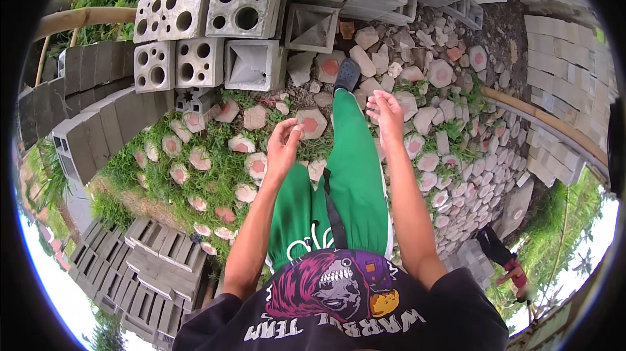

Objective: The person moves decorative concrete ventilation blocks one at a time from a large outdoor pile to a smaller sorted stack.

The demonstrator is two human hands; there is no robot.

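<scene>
My left hand hangs in the air over the paving, its fingers loosely curved and apart, holding nothing. Higher and to the right, my right hand is likewise empty, with fingers half bent and parted. Beneath them lie hexagonal paving stones with reddish centres. Ahead of both hands stands a stack of grey concrete vent blocks; one block with round holes sits above a block with a hollow pyramid-shaped face. Neither hand touches any block. One foot in a dark clog is stepped forward.
Rows of grey hollow blocks stand at left, with more block stacks at lower left. Stacked pale blocks and a bamboo pole line the right. Broken stones litter the ground ahead. Another person is at far lower right.
</scene>
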